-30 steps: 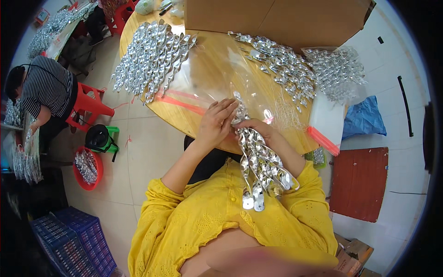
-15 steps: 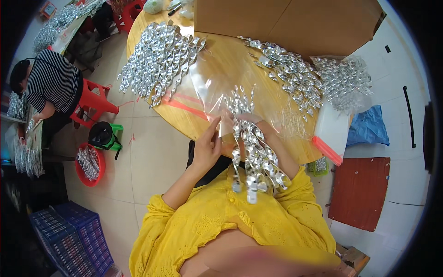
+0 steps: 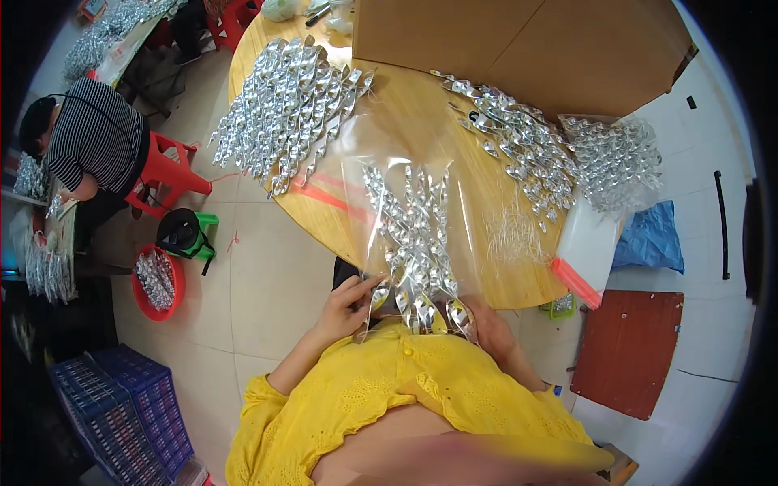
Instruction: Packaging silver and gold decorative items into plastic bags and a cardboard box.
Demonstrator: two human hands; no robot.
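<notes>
Both hands grip one clear plastic bag [image 3: 405, 202] of shiny silver twisted pieces: left hand [image 3: 347, 301], right hand [image 3: 486, 324]. Three loose piles of silver pieces lie on the round wooden surface [image 3: 421, 105].

silver spirals [image 3: 413, 243] inside upright clear bag [image 3: 389, 162]

We see a round wooden worktop [image 3: 421, 105] at upper centre. On it lie a heap of silver twisted pieces [image 3: 284, 105] at left, another heap [image 3: 519, 138] at right, a cardboard box [image 3: 519, 44] and a clear bag [image 3: 405, 219].
</notes>
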